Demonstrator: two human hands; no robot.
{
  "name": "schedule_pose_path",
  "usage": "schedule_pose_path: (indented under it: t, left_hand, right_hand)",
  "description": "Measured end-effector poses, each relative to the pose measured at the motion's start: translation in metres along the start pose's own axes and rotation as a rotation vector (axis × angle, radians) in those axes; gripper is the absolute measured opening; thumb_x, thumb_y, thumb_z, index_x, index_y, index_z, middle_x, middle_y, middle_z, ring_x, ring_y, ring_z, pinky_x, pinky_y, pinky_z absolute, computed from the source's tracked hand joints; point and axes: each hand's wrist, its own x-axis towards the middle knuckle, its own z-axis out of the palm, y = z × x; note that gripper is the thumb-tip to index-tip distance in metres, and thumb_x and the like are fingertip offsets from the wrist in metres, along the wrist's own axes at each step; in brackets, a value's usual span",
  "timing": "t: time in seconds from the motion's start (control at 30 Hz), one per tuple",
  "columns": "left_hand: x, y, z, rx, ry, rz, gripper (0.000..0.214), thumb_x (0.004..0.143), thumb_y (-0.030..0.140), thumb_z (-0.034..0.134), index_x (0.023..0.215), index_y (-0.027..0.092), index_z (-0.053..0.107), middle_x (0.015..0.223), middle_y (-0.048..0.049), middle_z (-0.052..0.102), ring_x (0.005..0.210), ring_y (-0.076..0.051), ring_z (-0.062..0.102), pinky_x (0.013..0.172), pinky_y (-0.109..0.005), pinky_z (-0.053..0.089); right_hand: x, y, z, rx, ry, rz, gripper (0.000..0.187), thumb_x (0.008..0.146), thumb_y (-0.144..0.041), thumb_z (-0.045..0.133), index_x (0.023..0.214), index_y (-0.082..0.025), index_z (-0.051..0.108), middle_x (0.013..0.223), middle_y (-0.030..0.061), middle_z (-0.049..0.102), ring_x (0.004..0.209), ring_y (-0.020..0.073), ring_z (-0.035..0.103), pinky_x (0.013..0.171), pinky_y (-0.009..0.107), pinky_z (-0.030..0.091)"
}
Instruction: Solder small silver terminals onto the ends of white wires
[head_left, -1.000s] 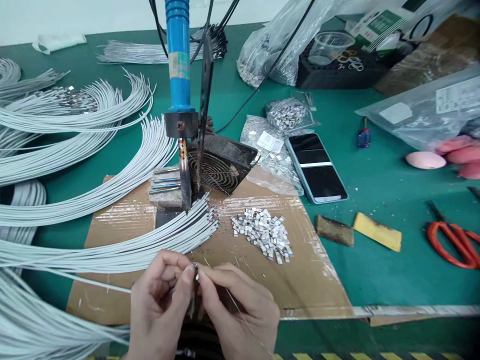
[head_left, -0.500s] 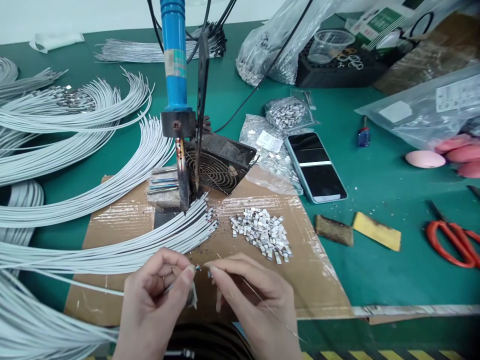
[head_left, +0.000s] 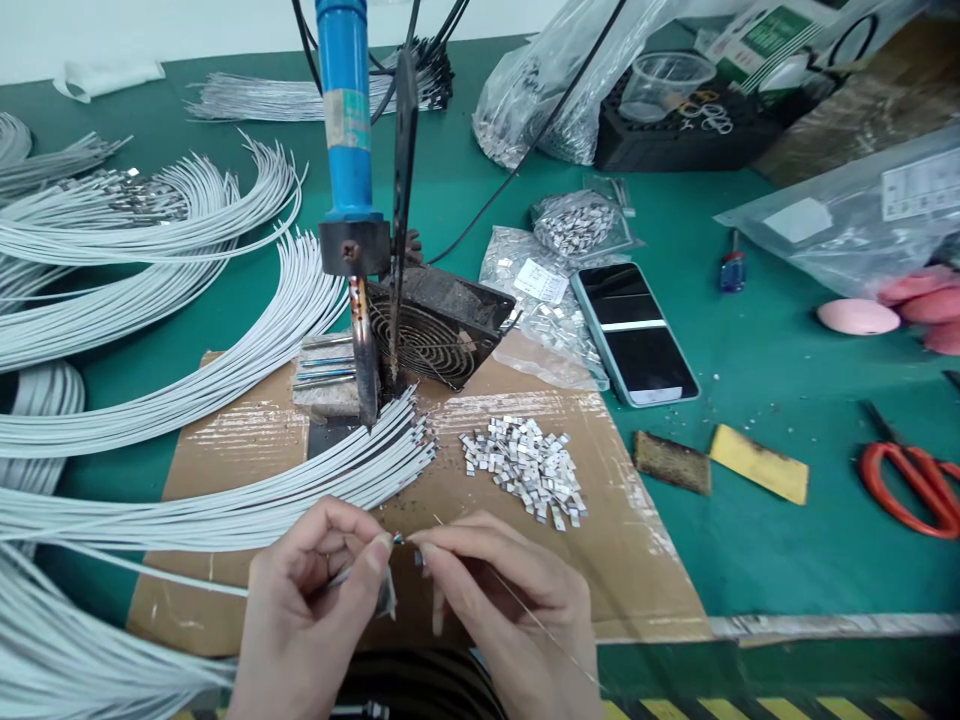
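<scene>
My left hand [head_left: 311, 600] is closed, pinching a white cable [head_left: 199, 580] near its end. Tiny coloured wire ends [head_left: 397, 538] poke out past the thumb tip. Opposite, my right hand [head_left: 517, 605] is closed with thumb and forefinger at those wire ends. A thin solder wire [head_left: 544, 628] runs through this hand. Below its fingertips shows a small metal piece [head_left: 419, 558], too small to make out well. Ahead, a blue-handled soldering iron [head_left: 347, 150] hangs tip down over a bundle of white cables [head_left: 322, 505]. Small metal connectors [head_left: 525, 465] lie heaped to the right.
Cardboard [head_left: 630, 570] covers the work spot. Behind the iron leans a fan [head_left: 427, 335]. Right of it lie a phone [head_left: 637, 335], bagged connectors [head_left: 577, 225], two sponge pieces [head_left: 759, 463] and red-handled scissors [head_left: 904, 485]. More cable bundles [head_left: 112, 325] fill the left side.
My right fingertips have come slightly left, closer to the wire ends at my left thumb. The left hand keeps its pinch on the cable. The camera view has shifted a little.
</scene>
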Motion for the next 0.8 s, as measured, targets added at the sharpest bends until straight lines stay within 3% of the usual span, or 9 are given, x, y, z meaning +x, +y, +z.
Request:
schedule_pose_path:
  t: [0.13,0.23,0.33,0.53,0.8]
  left_hand:
    - [0.0009,0.0,-0.003,0.035,-0.031,0.008,0.019,0.068,0.027,0.087,0.064,0.019,0.071,0.06,0.0039,0.064,0.051,-0.005,0.042,0.049,-0.013,0.032]
    - [-0.0004,0.0013,-0.0028,0.007,-0.066,0.014,0.017,0.07,0.026,0.086,0.065,0.02,0.071,0.075,0.0006,0.075,0.056,-0.007,0.057,0.054,-0.013,0.043]
    - [-0.0019,0.0031,-0.0014,-0.015,-0.064,0.017,0.016,0.069,0.023,0.086,0.063,0.021,0.072,0.076,0.0016,0.075,0.061,-0.009,0.067,0.059,-0.012,0.051]
    - [0.0004,0.0019,-0.0018,0.003,-0.074,0.057,0.014,0.069,0.02,0.085,0.063,0.021,0.073,0.075,0.0006,0.074,0.064,-0.011,0.069,0.058,-0.012,0.053]
    - [0.0016,0.0022,0.0003,-0.025,-0.075,0.078,0.015,0.071,0.017,0.084,0.063,0.021,0.073,0.075,0.0012,0.075,0.065,-0.01,0.068,0.059,-0.011,0.052]
  right_hand:
    - [0.001,-0.0005,0.001,0.07,0.058,0.069,0.011,0.086,-0.022,0.08,0.08,-0.03,0.085,0.061,-0.0052,0.064,0.048,0.0067,0.057,0.049,0.016,0.047]
    - [0.004,-0.0008,0.0011,0.055,0.042,0.026,0.012,0.086,-0.02,0.081,0.078,-0.029,0.085,0.068,-0.0033,0.069,0.051,0.0072,0.058,0.05,0.017,0.048]
    - [0.0075,-0.0009,0.0008,0.01,0.01,-0.059,0.016,0.087,-0.018,0.08,0.081,-0.031,0.087,0.075,-0.0019,0.072,0.052,0.0072,0.057,0.049,0.018,0.047]
    - [0.0087,0.0002,-0.0003,-0.103,0.006,-0.142,0.02,0.087,-0.016,0.079,0.09,-0.033,0.089,0.074,-0.0007,0.072,0.054,0.0096,0.055,0.046,0.019,0.044]
    - [0.0084,0.0009,-0.0003,-0.115,0.02,-0.146,0.024,0.086,-0.016,0.081,0.094,-0.036,0.09,0.074,0.0003,0.072,0.054,0.0114,0.057,0.047,0.021,0.046]
